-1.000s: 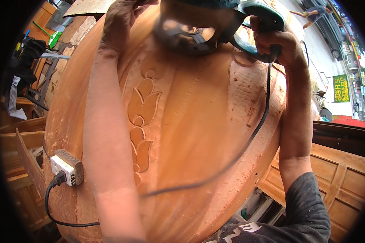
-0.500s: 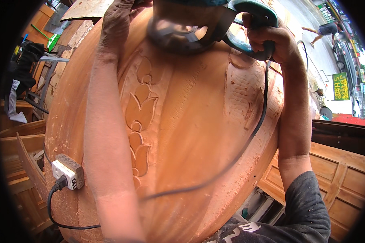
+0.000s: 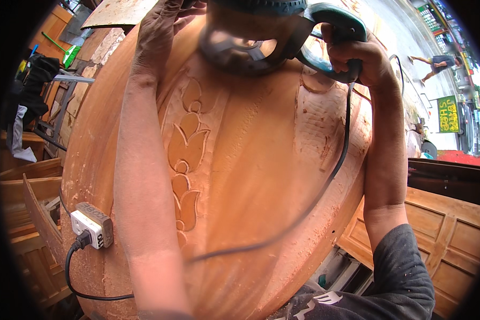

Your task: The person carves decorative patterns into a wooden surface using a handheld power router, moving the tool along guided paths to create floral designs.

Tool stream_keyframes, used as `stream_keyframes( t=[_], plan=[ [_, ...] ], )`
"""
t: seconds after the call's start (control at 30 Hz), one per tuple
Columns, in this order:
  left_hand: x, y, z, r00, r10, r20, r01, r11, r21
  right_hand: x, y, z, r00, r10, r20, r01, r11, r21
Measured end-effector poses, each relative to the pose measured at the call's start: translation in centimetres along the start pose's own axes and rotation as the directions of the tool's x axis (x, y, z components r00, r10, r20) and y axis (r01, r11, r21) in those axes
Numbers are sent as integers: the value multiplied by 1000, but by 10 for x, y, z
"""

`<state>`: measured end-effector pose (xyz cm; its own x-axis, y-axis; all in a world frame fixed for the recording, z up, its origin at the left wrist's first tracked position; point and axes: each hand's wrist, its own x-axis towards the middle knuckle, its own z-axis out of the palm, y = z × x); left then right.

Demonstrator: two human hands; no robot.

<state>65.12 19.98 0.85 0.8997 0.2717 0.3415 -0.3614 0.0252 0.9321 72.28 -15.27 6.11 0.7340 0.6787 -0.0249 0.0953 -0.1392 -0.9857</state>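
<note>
A dark power router with a clear-windowed base (image 3: 245, 50) rests at the top of a large curved wooden piece (image 3: 250, 160), carved with a strip of tulip-like shapes (image 3: 186, 141). My right hand (image 3: 360, 58) is closed round its dark loop handle, with the cord hanging down across the wood. My left hand (image 3: 165, 24), at the upper edge, has fingers curled on a dark grip at the router's left, partly cut off by the frame. Fine shavings lie on the right part of the wood, beside a rough, chiselled band (image 3: 320, 122).
A white socket block (image 3: 88, 229) with a plug sits on the wood at lower left. Panelled doors (image 3: 442, 240) lean at lower right. Wooden furniture parts (image 3: 37, 213) and a green broom (image 3: 70, 54) are at left. A street holds a person (image 3: 440, 64) and a sign (image 3: 448, 114).
Both hands and the router have shifted slightly left and down in the picture, then a little back rightward. The person in the street has moved downward in the picture.
</note>
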Motion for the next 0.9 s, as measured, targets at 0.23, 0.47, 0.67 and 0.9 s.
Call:
stream_keyframes(
  t=[0.23, 0.47, 0.67, 0.9],
  plan=[
    [-11, 9, 19, 1000, -18, 9, 19, 995, -98, -6, 1, -7, 1000, 22, -8, -22, 1000, -9],
    [-12, 11, 11, 1000, 7, 24, -5, 997, -76, -6, 0, -8, 1000, 4, 18, -3, 999, -38],
    [-6, 5, 15, 990, 88, 109, -73, 989, -128, -8, -3, -7, 1000, 9, -19, -10, 1000, -30],
    [-1, -2, 5, 995, 73, 66, -71, 997, -30, -4, 0, -11, 999, -22, 30, 23, 999, -50]
  ],
)
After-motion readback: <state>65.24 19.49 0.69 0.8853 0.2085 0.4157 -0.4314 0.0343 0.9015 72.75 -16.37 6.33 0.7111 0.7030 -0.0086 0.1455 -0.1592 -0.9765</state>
